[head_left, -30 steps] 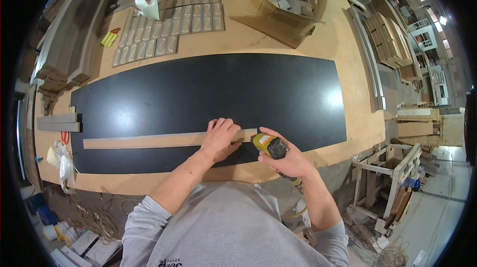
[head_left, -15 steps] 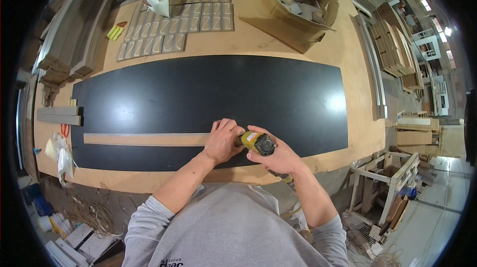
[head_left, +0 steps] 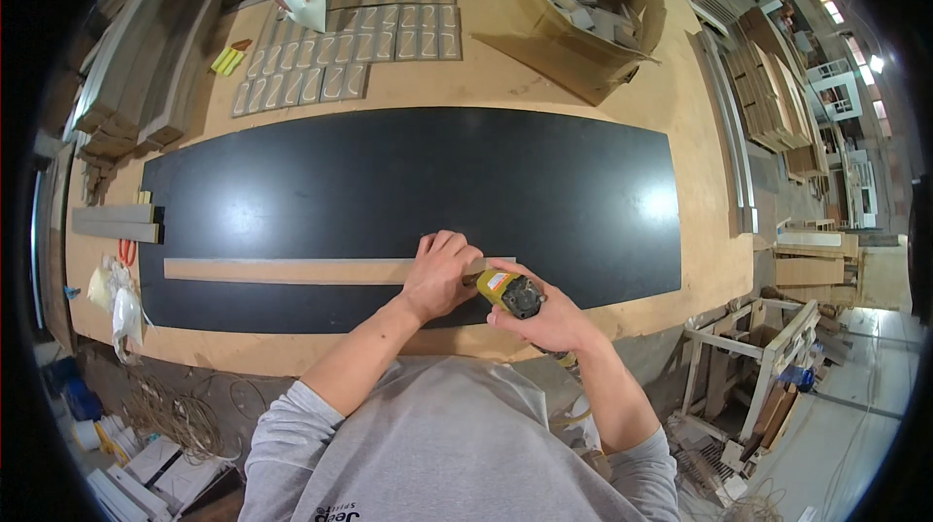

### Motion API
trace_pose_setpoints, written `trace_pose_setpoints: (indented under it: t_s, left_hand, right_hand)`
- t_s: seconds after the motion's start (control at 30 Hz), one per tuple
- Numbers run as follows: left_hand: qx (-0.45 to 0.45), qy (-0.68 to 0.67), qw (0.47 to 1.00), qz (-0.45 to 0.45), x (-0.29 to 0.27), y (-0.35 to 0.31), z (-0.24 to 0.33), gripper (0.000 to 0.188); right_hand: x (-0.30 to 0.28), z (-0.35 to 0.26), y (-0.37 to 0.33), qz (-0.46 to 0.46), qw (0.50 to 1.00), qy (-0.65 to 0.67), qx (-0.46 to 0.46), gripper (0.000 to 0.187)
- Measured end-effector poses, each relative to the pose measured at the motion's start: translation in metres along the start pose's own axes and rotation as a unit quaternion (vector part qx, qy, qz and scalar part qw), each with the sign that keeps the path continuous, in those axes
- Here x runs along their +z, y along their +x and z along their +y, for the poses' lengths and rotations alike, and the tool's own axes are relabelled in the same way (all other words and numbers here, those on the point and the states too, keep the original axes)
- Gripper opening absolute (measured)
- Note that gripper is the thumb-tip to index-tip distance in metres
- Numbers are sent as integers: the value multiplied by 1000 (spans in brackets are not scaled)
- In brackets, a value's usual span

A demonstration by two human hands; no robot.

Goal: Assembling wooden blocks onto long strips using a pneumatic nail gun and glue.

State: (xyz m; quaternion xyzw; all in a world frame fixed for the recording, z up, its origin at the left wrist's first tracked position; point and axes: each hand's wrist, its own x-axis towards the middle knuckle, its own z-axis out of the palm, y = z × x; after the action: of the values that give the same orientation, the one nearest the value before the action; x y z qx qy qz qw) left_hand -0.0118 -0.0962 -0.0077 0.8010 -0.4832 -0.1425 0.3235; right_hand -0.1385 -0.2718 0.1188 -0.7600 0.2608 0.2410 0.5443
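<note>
Wood strip (head_left: 287,271): long, narrow, straight; tan face, thin greyish band along far side. Lies lengthwise on the black panel (head_left: 418,172), nearer its near edge; stretch toward right end partly covered. Panel broad, smooth, flat, bright glare left and right. Power tool (head_left: 510,291): yellow body, black rear, nose angled left at strip's right part; tip contact hidden.
</note>
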Motion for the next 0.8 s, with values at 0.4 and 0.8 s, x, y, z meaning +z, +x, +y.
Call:
trace_pose_setpoints:
  t_s: [0.4, 0.8]
  left_hand:
    - [-4, -17, 1000, -20, -11, 1, 1, 56]
    - [-128, 79, 983, -110, -49, -30, 0, 34]
  right_hand:
    - [-8, 13, 0, 57, 995, 36, -69, 81]
    - [15, 75, 29, 367, 896, -129, -212, 44]
